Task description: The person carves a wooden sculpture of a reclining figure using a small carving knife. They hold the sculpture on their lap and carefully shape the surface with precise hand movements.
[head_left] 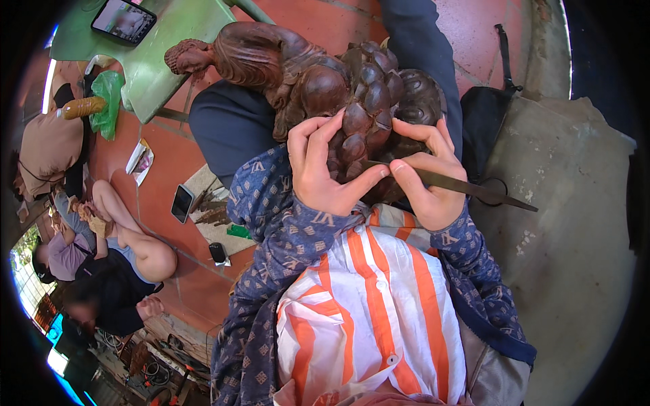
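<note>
A dark reddish-brown carved wooden statue (267, 57) lies sideways across my lap, its robed figure's head toward the upper left. Its base carries rounded petal shapes. My left hand (325, 166) is bent round these petals, with its fingertips on them and the thumb reaching to the file's inner end. My right hand (430, 179) pinches a thin, flat metal file (481, 191) between thumb and fingers. The file's inner end lies against the petals, while its tapered end sticks out to the right. Its exact contact spot is partly hidden by my thumbs.
A green plastic chair (152, 74) bears a phone (124, 21) at the upper left. On the tiled floor, another phone (182, 203) lies beside a mat with several slim tools (213, 211). Other people (128, 250) sit at left. A grey-green sheet (562, 271) lies at right.
</note>
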Motion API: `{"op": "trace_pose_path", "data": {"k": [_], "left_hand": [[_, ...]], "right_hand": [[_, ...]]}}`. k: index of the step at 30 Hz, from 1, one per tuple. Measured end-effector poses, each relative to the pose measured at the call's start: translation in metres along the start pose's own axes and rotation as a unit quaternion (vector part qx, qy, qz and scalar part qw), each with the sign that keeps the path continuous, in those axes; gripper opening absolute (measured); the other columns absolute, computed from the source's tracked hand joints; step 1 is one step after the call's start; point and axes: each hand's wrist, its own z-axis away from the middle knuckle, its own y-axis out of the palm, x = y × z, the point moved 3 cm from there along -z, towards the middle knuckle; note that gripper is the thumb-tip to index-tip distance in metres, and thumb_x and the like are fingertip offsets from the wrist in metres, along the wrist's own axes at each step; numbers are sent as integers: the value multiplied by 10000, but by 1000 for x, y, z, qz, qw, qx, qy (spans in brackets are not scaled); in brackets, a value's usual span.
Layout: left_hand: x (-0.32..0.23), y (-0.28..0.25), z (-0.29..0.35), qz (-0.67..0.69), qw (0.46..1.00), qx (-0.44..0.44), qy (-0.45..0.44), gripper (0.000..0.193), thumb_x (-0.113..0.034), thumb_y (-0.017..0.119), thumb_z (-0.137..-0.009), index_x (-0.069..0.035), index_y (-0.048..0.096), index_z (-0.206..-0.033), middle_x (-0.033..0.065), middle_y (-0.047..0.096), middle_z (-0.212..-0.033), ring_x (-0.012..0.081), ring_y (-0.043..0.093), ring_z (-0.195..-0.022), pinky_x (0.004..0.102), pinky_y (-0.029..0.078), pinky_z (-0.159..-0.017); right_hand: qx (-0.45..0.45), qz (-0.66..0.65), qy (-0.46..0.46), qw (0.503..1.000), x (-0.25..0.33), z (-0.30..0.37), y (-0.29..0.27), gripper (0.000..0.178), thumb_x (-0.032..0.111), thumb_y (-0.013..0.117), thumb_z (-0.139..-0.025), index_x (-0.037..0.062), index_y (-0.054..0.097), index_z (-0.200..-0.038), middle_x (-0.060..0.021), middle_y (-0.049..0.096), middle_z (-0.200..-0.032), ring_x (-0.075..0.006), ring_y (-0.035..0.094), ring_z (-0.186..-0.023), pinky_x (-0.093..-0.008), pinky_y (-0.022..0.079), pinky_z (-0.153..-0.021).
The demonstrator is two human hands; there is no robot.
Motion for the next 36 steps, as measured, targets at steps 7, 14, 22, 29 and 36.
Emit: {"op": "trace_pose_path", "data": {"k": [7,14,22,29,36], "left_hand": [[6,-4,1,44,999,18,-8,791,-155,894,-641,-13,535,-1331,146,460,-1214,293,517,-1137,375,460,-957],[3,8,3,-56,998,-26,-14,836,-154,902,-619,-22,514,-1348,159,460,-1234,310,506,-1154,391,433,-993],[7,-6,16,-44,998,9,33,909,-167,901,-594,-52,496,-1400,162,457,-1265,328,503,-1143,411,426,-991],[17,-9,22,-126,991,1,48,946,-158,906,-591,-53,473,-1426,191,397,-1376,345,482,-1224,420,425,-1028],[27,-2,24,-71,997,-17,23,920,-177,907,-569,-165,520,-1403,227,381,-1426,405,405,-1310,468,372,-1082]], "right_hand": [[4,34,-22,999,11,-1,1,171,181,698,-811,31,716,-732,-184,650,-1130,-295,571,-1169,-566,168,-1139],[-9,2,6,1000,-2,-3,-2,156,131,660,-840,23,708,-737,-127,688,-1113,-256,633,-1078,-527,225,-1142],[11,-54,-30,998,-9,1,-19,102,90,658,-846,12,705,-799,-122,705,-1119,-257,659,-1071,-513,264,-1142],[137,7,-207,969,10,-23,-38,148,153,754,-788,22,687,-801,-137,672,-1189,-316,614,-1161,-506,389,-1066],[243,91,-361,896,35,-60,-15,146,116,750,-758,10,653,-780,-187,610,-1249,-370,575,-1191,-504,432,-1037]]}}
